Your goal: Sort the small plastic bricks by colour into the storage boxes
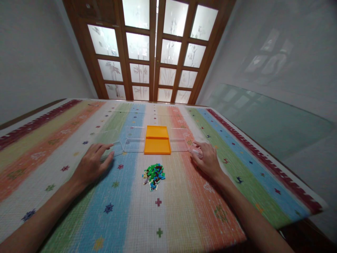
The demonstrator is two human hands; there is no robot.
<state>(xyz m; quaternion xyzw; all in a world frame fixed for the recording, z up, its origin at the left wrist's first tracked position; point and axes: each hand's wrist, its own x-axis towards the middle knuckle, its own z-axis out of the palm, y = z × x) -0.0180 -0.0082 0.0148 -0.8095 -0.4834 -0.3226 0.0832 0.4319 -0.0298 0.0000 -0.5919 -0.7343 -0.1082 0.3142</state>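
Observation:
My left hand [95, 161] has its thumb and fingers around the near-left end of a clear plastic box [118, 147]. On the other side, my right hand [206, 157] is closed with its fingers bent over another clear plastic box [194, 149], partly hidden by the hand. Between them lies an orange plastic box [157, 147], opened flat with its lid leaning away from me. More clear boxes flank it, a left one [134, 145] and a right one [179, 145]. A loose pile of small green, blue, brown and cream toy bricks [154, 175] lies nearer to me.
A striped, patterned tablecloth [113, 218] covers the table. Beyond its far edge stands a wooden double door [154, 52] with frosted panes. A glass panel [263, 119] leans along the right wall, and the table's right edge runs beside it.

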